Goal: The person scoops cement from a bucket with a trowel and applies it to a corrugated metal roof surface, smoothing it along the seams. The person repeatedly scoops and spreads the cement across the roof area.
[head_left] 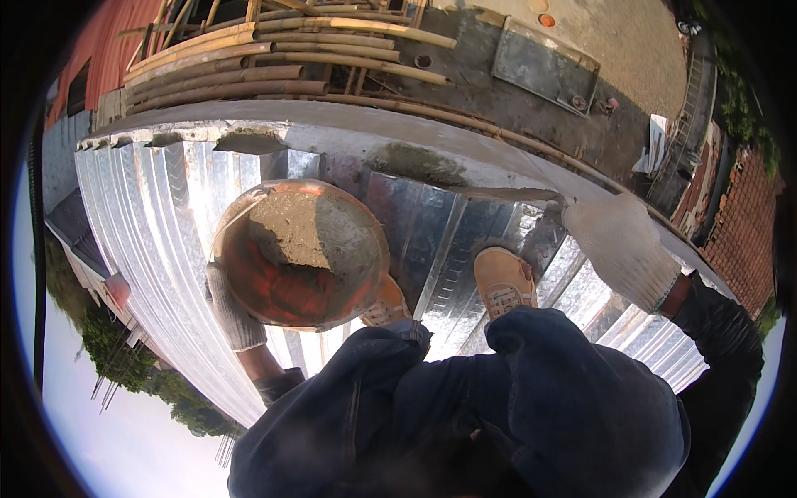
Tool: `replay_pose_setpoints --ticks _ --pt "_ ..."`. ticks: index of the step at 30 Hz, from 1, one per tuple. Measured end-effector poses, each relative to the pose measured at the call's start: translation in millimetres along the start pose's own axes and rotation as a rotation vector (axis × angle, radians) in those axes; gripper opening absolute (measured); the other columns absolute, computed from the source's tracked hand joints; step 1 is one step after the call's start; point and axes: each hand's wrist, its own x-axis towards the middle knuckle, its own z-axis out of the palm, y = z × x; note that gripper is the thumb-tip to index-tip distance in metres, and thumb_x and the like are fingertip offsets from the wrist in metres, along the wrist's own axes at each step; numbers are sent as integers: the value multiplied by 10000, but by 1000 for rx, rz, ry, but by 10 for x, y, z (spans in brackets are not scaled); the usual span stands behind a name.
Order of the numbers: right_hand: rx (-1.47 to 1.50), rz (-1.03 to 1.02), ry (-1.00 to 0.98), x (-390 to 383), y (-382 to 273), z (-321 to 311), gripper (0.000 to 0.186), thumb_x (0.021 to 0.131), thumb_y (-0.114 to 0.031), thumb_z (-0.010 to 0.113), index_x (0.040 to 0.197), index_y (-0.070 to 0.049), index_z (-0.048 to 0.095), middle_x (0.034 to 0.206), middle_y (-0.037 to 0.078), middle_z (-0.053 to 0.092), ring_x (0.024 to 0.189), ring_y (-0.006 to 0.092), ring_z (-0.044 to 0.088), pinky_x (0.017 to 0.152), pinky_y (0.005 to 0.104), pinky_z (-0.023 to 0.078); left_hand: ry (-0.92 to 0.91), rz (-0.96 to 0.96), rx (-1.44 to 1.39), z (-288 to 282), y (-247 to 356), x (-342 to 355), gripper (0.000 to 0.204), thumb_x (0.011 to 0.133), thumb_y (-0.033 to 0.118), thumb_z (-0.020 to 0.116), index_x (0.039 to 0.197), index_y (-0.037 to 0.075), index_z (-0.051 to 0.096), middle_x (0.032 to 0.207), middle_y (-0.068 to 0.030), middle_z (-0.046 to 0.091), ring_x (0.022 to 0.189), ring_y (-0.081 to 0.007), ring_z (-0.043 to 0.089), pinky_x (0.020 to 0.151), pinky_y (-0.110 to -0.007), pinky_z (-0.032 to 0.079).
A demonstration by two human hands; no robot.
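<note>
A round, reddish-orange basin (300, 286) caked with grey cement holds wet mortar (295, 228) and is tilted above the ribbed metal sheeting. My left hand (235, 311), in a whitish knit glove, grips its left side; the fingers are partly hidden behind the wall. My right hand (621, 245), gloved alike, is closed at the right, against or just above the cement ledge (490, 158). Whatever it may hold is hidden beneath the glove. Fresh-looking grey mortar (419, 163) lies in a patch along the ledge's near side.
Beneath me is shiny corrugated sheeting (158, 216); my tan shoes (504, 282) stand on it. Beyond the ledge, lower down, are stacked bamboo poles (232, 73), a rectangular mixing tray (546, 66) and a ladder (687, 116). A brick-coloured tiled surface (739, 224) lies at far right.
</note>
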Motion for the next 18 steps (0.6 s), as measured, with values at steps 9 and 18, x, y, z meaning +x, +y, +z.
replay_pose_setpoints --ticks 9,18 --pt "26 67 143 -438 -27 -29 253 868 -161 849 1048 -30 729 863 203 727 801 412 761 736 473 620 -54 160 412 1531 125 -587 383 1163 305 694 1367 -17 735 1245 -102 789 1073 -199 755 938 -362 643" --pt "226 -431 77 -135 -910 -276 417 1036 -375 745 1331 -84 701 1174 158 784 887 308 799 753 386 622 -109 242 589 2312 221 -772 343 1143 294 728 1286 -10 794 1165 -79 812 1002 -152 747 885 -307 613"
